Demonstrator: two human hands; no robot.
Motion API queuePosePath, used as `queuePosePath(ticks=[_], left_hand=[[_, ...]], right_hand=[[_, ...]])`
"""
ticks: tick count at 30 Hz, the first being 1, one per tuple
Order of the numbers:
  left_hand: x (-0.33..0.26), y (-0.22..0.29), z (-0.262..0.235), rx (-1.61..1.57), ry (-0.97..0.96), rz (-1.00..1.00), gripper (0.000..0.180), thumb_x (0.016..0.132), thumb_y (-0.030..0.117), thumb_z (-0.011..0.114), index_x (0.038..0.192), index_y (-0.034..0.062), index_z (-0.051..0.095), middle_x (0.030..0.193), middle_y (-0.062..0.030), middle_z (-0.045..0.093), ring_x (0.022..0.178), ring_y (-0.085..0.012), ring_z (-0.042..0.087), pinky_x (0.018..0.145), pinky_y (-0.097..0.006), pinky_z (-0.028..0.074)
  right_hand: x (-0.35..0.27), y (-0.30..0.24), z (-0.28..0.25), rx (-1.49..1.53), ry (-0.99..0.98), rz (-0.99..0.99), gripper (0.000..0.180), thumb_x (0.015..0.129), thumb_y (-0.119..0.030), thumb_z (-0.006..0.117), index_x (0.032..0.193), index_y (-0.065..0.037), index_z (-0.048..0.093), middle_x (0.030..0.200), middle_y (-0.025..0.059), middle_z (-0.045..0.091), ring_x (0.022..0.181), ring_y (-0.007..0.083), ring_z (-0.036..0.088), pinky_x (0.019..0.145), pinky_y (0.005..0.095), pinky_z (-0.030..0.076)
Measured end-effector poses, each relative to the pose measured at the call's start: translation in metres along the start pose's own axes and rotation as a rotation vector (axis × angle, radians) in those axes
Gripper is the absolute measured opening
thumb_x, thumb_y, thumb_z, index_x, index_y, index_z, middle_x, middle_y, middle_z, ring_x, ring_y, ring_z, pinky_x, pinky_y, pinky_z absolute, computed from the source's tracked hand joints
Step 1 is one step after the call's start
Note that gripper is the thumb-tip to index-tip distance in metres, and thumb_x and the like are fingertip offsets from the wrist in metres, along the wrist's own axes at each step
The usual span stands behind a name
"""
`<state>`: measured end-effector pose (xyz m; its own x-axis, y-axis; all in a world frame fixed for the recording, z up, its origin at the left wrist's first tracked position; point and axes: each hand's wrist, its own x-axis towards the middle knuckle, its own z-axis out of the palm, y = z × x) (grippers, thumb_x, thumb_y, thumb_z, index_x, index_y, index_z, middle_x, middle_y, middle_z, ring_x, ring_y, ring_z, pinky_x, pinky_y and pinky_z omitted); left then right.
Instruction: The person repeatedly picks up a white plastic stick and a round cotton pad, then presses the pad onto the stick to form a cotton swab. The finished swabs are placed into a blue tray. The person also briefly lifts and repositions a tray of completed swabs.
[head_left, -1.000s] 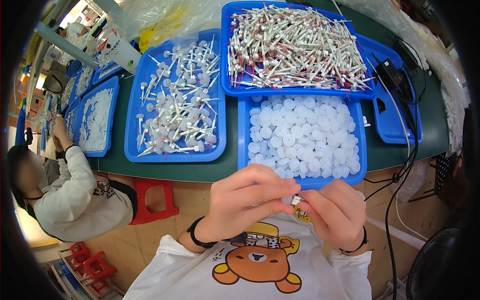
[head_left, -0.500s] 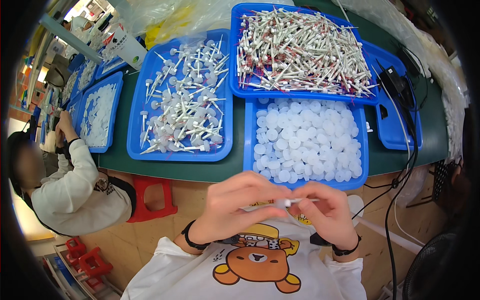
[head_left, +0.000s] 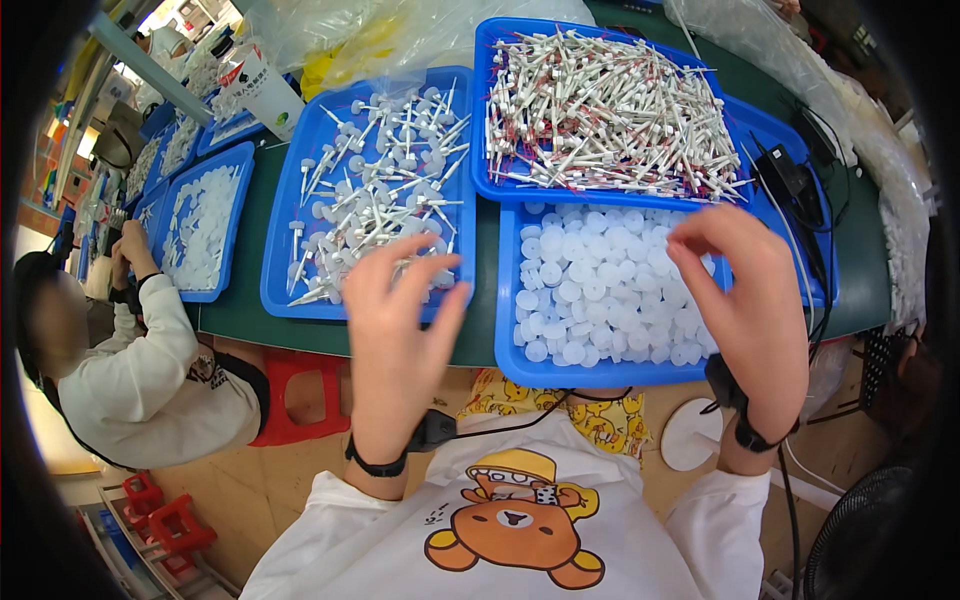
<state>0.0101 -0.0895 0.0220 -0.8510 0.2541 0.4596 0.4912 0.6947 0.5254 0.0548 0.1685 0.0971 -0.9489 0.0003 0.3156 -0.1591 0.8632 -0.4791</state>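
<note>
My left hand (head_left: 395, 315) is over the near edge of the left blue tray (head_left: 268, 255), fingers spread, nothing visible in them. That tray carries white sticks with round translucent discs (head_left: 385, 215) fitted on them and thin red wires. My right hand (head_left: 750, 290) hovers over the right side of another blue tray (head_left: 560, 375), which is full of loose translucent discs (head_left: 600, 285). Its fingers curve toward the thumb with a small gap, and I see nothing between them. Just beyond its fingertips lies a heap of white sticks with red wires (head_left: 610, 110) in the raised blue tray (head_left: 482, 150).
A black power adapter (head_left: 790, 180) with cables lies at the right. Clear plastic sheeting (head_left: 400, 35) lies behind the trays. At the left a co-worker (head_left: 130, 370) sits on a red stool (head_left: 305, 395) beside a tray of white parts (head_left: 205, 235). A black fan (head_left: 865, 540) stands lower right.
Both hands were together at my chest around a white stick with a disc. They have parted and moved forward, left over the left tray, right over the disc tray. The piece is no longer visible between them.
</note>
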Motion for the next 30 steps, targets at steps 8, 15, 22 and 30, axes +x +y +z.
queuePosePath(ticks=[8, 15, 22, 30], left_hand=[[-0.004, 0.030, 0.042, 0.010, -0.289, 0.190, 0.020, 0.073, 0.008, 0.076, 0.092, 0.0025, 0.072, 0.124, -0.0107, 0.058, 0.118, -0.0336, 0.048, 0.102, -0.045, 0.034], [-0.001, 0.028, 0.039, -0.017, -0.395, 0.174, 0.016, 0.074, 0.008, 0.076, 0.088, 0.0026, 0.071, 0.111, -0.0090, 0.057, 0.106, -0.0290, 0.049, 0.092, -0.041, 0.036], [-0.003, 0.024, 0.026, -0.091, -0.472, 0.224, 0.017, 0.075, 0.009, 0.076, 0.090, 0.0066, 0.070, 0.108, -0.0060, 0.056, 0.098, -0.0253, 0.049, 0.085, -0.038, 0.036], [-0.002, 0.016, 0.021, -0.185, -0.511, 0.193, 0.030, 0.072, 0.006, 0.078, 0.100, 0.0084, 0.067, 0.110, -0.0039, 0.061, 0.098, -0.0248, 0.052, 0.088, -0.037, 0.037]], right_hand=[[0.101, 0.038, 0.057, -0.474, -0.118, -0.553, 0.009, 0.078, 0.002, 0.063, 0.086, 0.000, 0.064, 0.088, 0.0128, 0.061, 0.092, 0.0307, 0.061, 0.079, 0.0385, 0.050], [0.114, 0.052, 0.065, -0.481, -0.168, -0.648, 0.009, 0.076, 0.000, 0.061, 0.086, 0.000, 0.063, 0.086, 0.0110, 0.058, 0.088, 0.0307, 0.061, 0.075, 0.0398, 0.051], [0.064, 0.009, 0.016, -0.355, 0.039, -0.504, 0.012, 0.077, 0.004, 0.064, 0.088, 0.002, 0.059, 0.086, 0.0104, 0.059, 0.079, 0.0300, 0.062, 0.068, 0.0360, 0.051], [-0.025, -0.015, 0.006, 0.143, 0.076, -0.299, 0.027, 0.077, 0.006, 0.065, 0.104, 0.005, 0.062, 0.100, 0.0167, 0.067, 0.083, 0.0283, 0.067, 0.069, 0.0338, 0.055]])
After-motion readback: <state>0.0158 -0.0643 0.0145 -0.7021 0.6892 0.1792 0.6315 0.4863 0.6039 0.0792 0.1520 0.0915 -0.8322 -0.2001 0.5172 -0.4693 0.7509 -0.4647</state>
